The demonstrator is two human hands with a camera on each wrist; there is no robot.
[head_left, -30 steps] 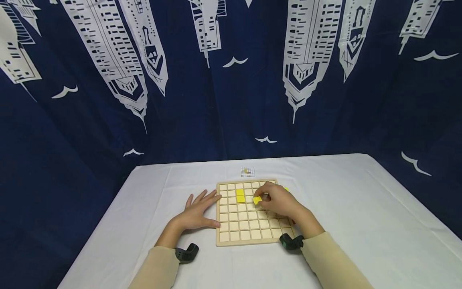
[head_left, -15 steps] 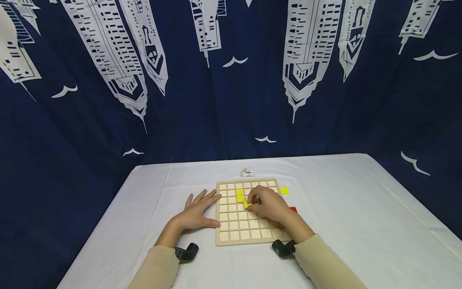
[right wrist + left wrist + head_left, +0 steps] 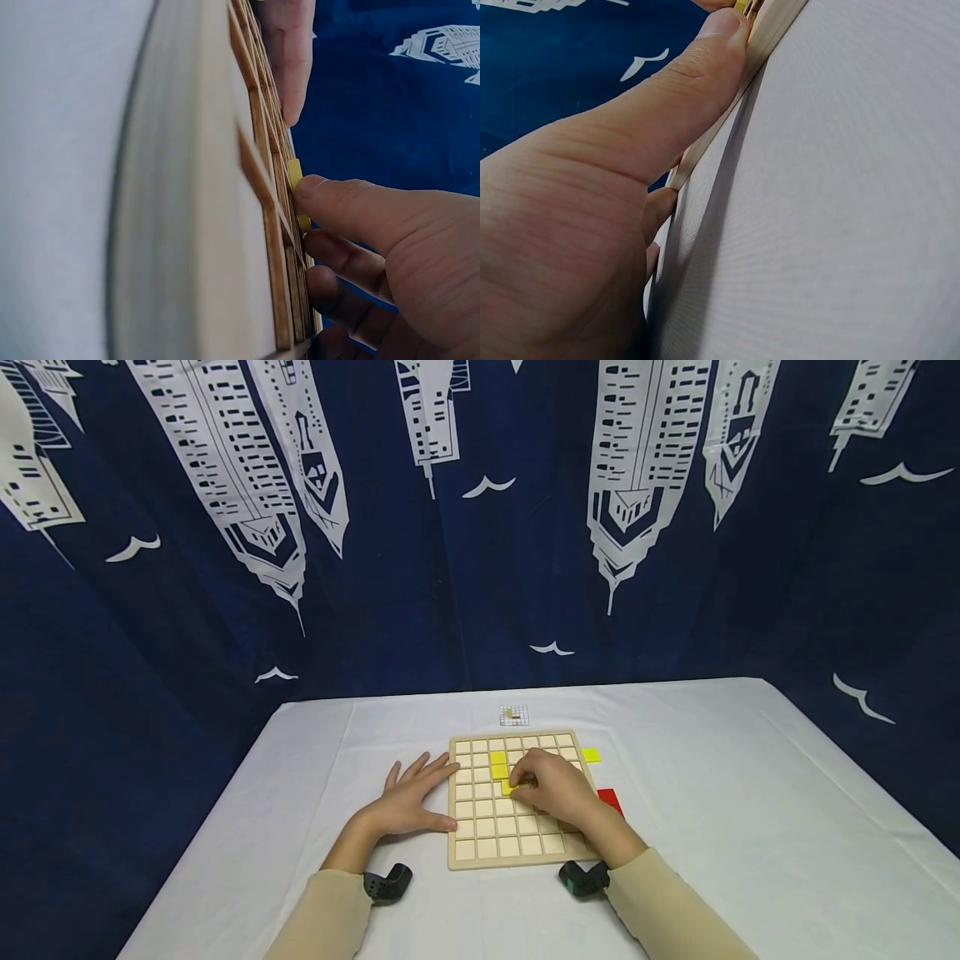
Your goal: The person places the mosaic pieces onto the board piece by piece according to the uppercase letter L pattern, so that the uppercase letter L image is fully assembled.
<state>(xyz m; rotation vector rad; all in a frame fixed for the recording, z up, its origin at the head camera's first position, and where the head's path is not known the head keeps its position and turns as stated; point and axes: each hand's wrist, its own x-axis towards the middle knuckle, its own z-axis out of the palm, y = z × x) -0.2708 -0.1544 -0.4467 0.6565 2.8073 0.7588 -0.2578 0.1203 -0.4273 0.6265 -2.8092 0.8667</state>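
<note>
A wooden grid board [image 3: 480, 852] lies on the white cloth, with two yellow square tiles [image 3: 498, 765] set one in front of the other in its cells. My right hand [image 3: 557, 789] pinches a third yellow tile [image 3: 506, 787] between thumb and fingers, right at the cell in front of those two. In the right wrist view the thumb presses this yellow tile [image 3: 295, 176] close over the grid's ridges. My left hand [image 3: 405, 802] rests with spread fingers at the board's left edge, its thumb [image 3: 697, 71] on the rim in the left wrist view.
Right of the board lie a yellow tile [image 3: 592, 755] and a red piece [image 3: 611, 799], partly hidden by the right arm. Behind the board is a small printed grid card [image 3: 514, 716]. A dark blue patterned curtain [image 3: 450, 568] hangs beyond the table's far edge.
My right hand has carried the yellow tile left and toward me, to the cell in front of the two set tiles. The red piece has come into fuller view. My left hand stays put.
</note>
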